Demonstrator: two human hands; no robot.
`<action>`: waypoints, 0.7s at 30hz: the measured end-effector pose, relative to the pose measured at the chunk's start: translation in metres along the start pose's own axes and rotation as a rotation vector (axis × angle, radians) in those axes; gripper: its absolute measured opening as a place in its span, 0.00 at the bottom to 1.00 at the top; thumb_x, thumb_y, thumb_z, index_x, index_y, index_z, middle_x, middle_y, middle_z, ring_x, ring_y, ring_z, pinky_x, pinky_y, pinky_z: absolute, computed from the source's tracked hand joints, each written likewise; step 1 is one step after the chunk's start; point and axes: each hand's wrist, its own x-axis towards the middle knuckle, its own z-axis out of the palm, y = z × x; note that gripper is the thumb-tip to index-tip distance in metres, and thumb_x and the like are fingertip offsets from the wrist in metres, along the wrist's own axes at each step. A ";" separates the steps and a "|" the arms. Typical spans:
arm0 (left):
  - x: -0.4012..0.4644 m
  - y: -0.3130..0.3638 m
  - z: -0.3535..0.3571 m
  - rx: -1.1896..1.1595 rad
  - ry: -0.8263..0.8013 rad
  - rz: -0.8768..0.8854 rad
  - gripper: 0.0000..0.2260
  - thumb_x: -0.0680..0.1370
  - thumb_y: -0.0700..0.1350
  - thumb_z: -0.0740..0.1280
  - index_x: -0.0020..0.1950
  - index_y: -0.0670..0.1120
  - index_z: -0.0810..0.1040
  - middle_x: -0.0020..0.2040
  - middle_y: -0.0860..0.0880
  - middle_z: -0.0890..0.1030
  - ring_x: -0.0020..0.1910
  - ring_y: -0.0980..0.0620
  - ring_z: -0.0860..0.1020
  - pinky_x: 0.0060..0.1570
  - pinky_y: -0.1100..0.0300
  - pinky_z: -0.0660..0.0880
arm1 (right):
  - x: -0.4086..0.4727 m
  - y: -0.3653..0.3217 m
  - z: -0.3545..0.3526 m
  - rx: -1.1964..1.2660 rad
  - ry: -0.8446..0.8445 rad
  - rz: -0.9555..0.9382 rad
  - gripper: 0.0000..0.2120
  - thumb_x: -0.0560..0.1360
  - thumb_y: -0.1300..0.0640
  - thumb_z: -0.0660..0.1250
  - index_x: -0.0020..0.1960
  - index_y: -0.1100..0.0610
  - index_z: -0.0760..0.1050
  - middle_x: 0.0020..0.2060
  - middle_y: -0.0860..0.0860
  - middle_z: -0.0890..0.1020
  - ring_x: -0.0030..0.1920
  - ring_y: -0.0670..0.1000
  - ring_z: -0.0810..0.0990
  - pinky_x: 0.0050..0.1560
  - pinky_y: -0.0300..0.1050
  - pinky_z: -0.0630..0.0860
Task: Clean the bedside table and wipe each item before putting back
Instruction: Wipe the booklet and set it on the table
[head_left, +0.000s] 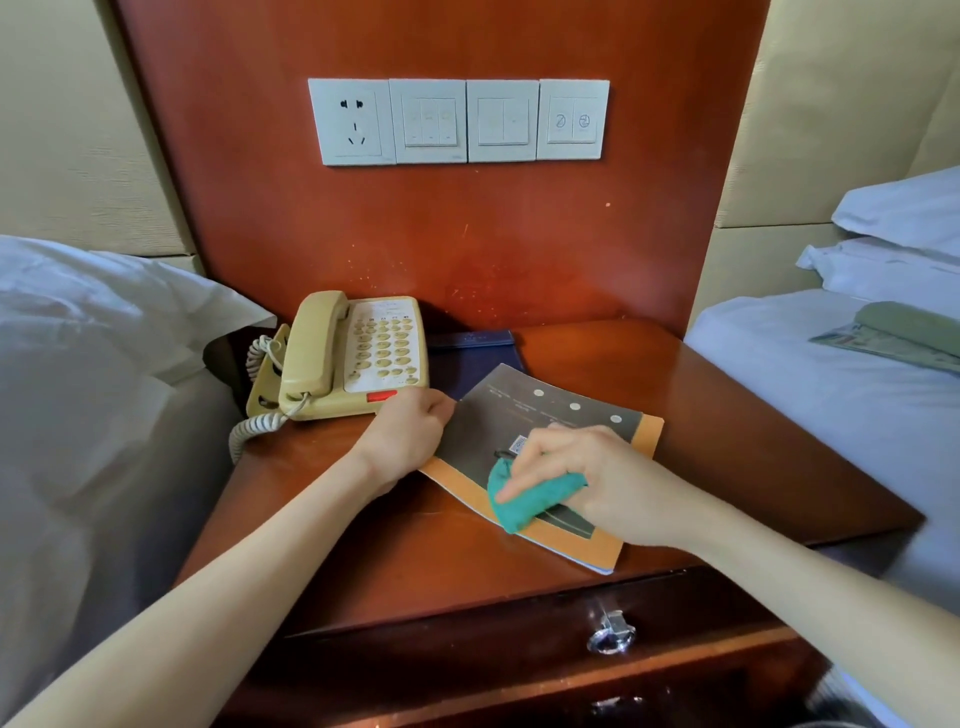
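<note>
The left hand (415, 431) pins the booklet's (561, 431) far-left edge; the right hand (576, 478), gripping the green cloth (519, 501), rests on its near end.

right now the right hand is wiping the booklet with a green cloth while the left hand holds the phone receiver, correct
Not quite. In the head view the left hand holds the booklet's edge, not the phone receiver, which sits in its cradle. The right hand does wipe the booklet with the green cloth.

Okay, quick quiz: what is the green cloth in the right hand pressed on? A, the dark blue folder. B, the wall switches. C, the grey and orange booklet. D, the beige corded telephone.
C: the right hand holds the green cloth against the grey and orange booklet, which the left hand grips at its edge.
</note>
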 end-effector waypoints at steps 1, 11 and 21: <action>0.000 0.000 0.000 -0.002 0.001 0.008 0.13 0.81 0.41 0.58 0.47 0.37 0.81 0.47 0.39 0.83 0.50 0.39 0.79 0.51 0.45 0.75 | -0.007 0.001 -0.004 0.026 -0.020 -0.002 0.24 0.73 0.75 0.63 0.52 0.49 0.83 0.48 0.40 0.78 0.54 0.43 0.73 0.52 0.38 0.72; -0.004 0.000 -0.003 -0.003 -0.015 0.060 0.13 0.82 0.41 0.58 0.47 0.40 0.82 0.47 0.41 0.84 0.44 0.48 0.79 0.52 0.50 0.75 | -0.036 0.021 -0.054 0.031 -0.128 0.064 0.26 0.68 0.74 0.61 0.44 0.44 0.83 0.46 0.40 0.79 0.46 0.43 0.78 0.46 0.32 0.69; -0.008 0.002 -0.002 -0.007 -0.027 0.081 0.17 0.82 0.41 0.58 0.36 0.46 0.80 0.34 0.50 0.80 0.33 0.54 0.74 0.37 0.57 0.71 | 0.079 0.043 -0.031 -0.124 0.357 0.367 0.21 0.73 0.70 0.60 0.55 0.51 0.83 0.47 0.47 0.82 0.46 0.46 0.77 0.43 0.30 0.72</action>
